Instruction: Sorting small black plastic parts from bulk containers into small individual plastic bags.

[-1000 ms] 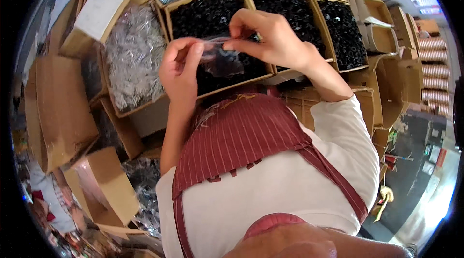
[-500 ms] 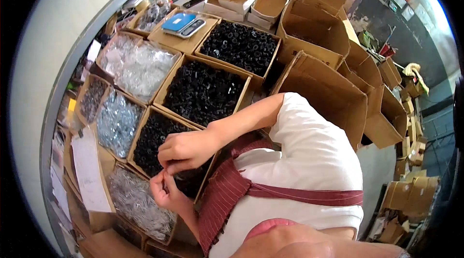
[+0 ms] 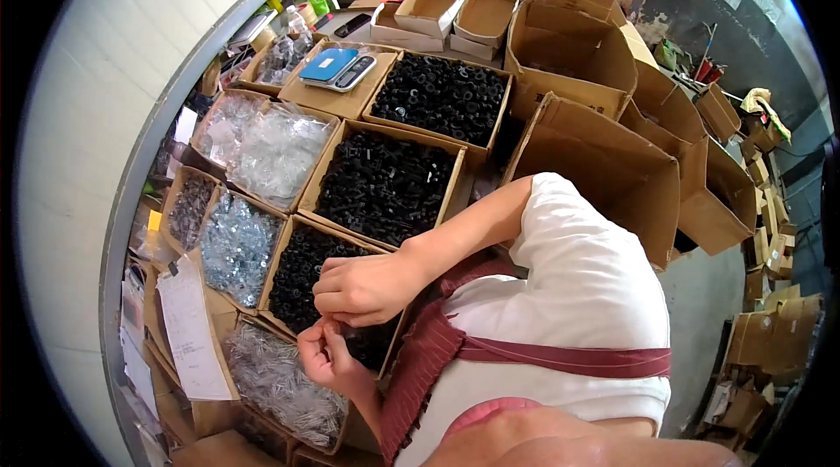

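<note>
One cardboard box [image 3: 276,259] of small black parts [image 3: 293,282] is overlapped in view by the right hand [image 3: 371,289] and the left hand [image 3: 325,357] — parts directly beneath the fingers. Box's long axis is slanted, upper left to lower right; its middle is covered by the right hand, its near edge by the left. Fingers are curled on both hands and the tips meet; contact is masked by the right hand, so whether anything is gripped can't be told. Black parts are exposed mainly to the left of the knuckles. Clear thin pieces [image 3: 282,386] are placed just beside the left hand — well apart from the right.
</note>
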A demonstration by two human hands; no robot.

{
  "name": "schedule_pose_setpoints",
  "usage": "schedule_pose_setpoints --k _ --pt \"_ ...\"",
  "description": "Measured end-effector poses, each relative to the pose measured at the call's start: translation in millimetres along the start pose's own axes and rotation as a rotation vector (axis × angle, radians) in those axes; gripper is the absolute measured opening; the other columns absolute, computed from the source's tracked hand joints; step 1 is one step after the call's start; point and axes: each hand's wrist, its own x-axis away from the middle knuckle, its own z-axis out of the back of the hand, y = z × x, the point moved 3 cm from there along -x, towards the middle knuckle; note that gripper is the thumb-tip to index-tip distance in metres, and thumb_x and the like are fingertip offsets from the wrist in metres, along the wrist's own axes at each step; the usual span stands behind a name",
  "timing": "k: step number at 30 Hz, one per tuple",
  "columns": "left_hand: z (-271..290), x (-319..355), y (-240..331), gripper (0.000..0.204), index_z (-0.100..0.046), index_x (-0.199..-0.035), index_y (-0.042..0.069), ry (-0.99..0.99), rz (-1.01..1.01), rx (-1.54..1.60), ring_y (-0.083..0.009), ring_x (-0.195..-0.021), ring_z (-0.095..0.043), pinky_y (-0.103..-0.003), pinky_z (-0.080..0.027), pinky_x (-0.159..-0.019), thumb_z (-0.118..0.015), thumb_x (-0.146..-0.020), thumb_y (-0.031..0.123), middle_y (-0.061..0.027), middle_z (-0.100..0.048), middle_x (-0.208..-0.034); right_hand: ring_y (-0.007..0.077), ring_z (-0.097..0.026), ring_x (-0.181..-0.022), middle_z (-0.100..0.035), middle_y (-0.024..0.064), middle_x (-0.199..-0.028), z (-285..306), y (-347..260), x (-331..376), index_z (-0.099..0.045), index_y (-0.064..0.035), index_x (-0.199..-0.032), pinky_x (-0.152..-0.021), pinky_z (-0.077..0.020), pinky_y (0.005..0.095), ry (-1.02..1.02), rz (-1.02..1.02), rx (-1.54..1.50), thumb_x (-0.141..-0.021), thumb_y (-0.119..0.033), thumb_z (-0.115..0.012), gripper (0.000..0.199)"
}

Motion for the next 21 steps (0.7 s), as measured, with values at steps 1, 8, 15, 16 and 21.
schedule_pose_setpoints --k 1,8,15,16,21 --pt "-1.9 -0.6 1.3 0.014 -0.059 -0.091 -0.005 -0.008 -0.024 0.027 -0.0118 -0.081 -0.058 -0.028 -0.049 -0.075 -0.061 -0.096 0.008 -0.0094 -0.065 -0.090 0.0318 -0.056 -0.080 -0.054 0.0102 -0.082 1.6 -0.3 0.8 -0.053 -0.0031 -0.086 -0.085 -0.0412 0.0422 0.003 0.005 0.003 -0.083 -0.014 -0.065 0.016" --pt "2.5 -13.4 10.9 0.015 -0.058 -0.091 -0.002 0.021 -0.037 0.044 -0.0138 -0.078 -0.059 -0.028 -0.049 -0.074 -0.060 -0.098 0.011 -0.0101 -0.065 -0.089 0.0344 -0.057 -0.082 -0.055 0.0126 -0.083 31.9 -0.8 17.3 -0.053 -0.0033 -0.086 -0.081 -0.0448 0.0433 -0.019 -0.100 -0.024 -0.086 -0.014 -0.064 0.015" --pt "-15.8 -20.5 13.2 0.026 -0.061 -0.112 -0.005 -0.169 0.096 0.004 -0.0183 -0.083 -0.065 -0.031 -0.053 -0.075 -0.050 -0.103 0.016 -0.0144 -0.069 -0.094 0.0223 -0.066 -0.089 -0.068 0.0133 -0.093 83.9 5.6 45.5 -0.065 0.0043 -0.096 -0.077 -0.0518 0.0348 0.166 -0.383 -0.498 -0.089 -0.012 -0.063 0.018" --pt "-10.9 -21.8 12.7 0.029 -0.060 -0.117 -0.005 -0.158 0.117 0.006 -0.0193 -0.084 -0.066 -0.031 -0.054 -0.075 -0.047 -0.104 0.018 -0.0153 -0.069 -0.095 0.0186 -0.066 -0.089 -0.070 0.0111 -0.093 104.6 9.6 54.9 -0.067 0.0040 -0.095 -0.078 -0.0516 0.0326 0.246 -0.527 -0.535 -0.089 -0.012 -0.062 0.018" --pt "70.7 -12.8 21.1 0.028 -0.062 -0.122 -0.001 0.161 0.172 -0.185 -0.0184 -0.084 -0.067 -0.032 -0.054 -0.075 -0.049 -0.102 0.013 -0.0127 -0.070 -0.093 0.0148 -0.058 -0.060 -0.060 0.0060 -0.069 208.7 -20.9 95.0 -0.059 -0.0021 -0.071 -0.057 -0.0456 0.0273 0.547 -1.039 -0.340 -0.077 -0.016 -0.060 0.015"
